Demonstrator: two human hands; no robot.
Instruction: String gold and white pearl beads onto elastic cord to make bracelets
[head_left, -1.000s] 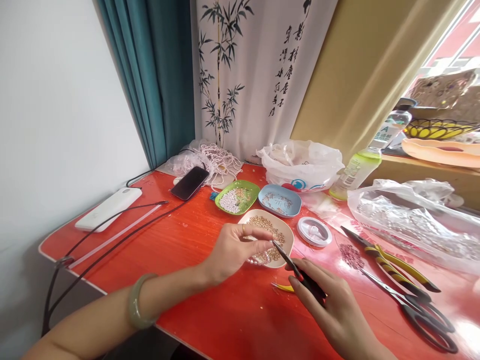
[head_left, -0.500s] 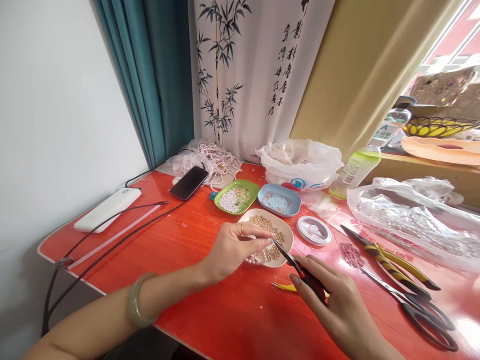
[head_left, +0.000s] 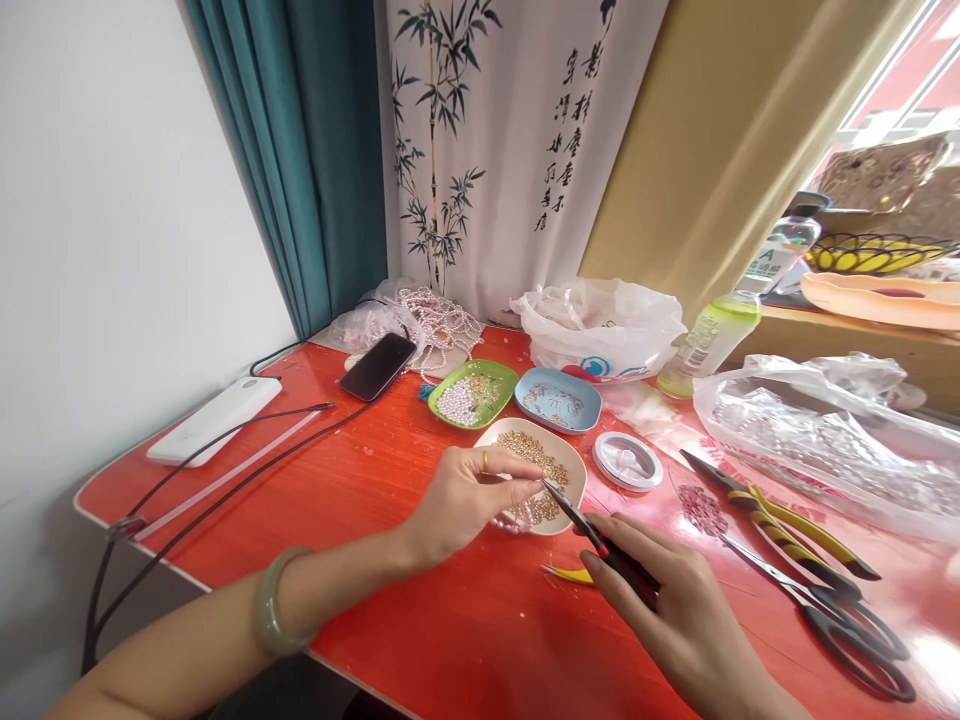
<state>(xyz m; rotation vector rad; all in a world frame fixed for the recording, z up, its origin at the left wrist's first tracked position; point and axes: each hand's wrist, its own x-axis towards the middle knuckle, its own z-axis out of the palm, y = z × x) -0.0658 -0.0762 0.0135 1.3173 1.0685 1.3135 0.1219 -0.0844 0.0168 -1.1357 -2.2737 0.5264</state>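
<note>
My left hand [head_left: 469,500] is closed in a pinch above the cream dish [head_left: 577,480], which holds gold beads [head_left: 555,465]. A short string of pink pearl beads [head_left: 517,518] hangs below its fingers, over the dish's near rim. The exact piece between the fingertips is too small to make out. My right hand [head_left: 667,590] grips needle-nose pliers [head_left: 600,535] with dark handles. Their narrow tips meet the fingertips of my left hand. Partly behind the right hand lies a yellow-handled tool [head_left: 571,575] on the red table [head_left: 375,470].
Behind the dish are a green tray [head_left: 491,375] and a blue tray [head_left: 562,425], both with small parts. A round spool [head_left: 628,462], yellow-black pliers [head_left: 780,530] and scissors [head_left: 817,600] lie to the right. At left are a phone [head_left: 379,367], a power bank [head_left: 217,420] and cables.
The pliers' handles look slightly closer together and their tips sit a touch further left. My left hand keeps its pinch almost unmoved.
</note>
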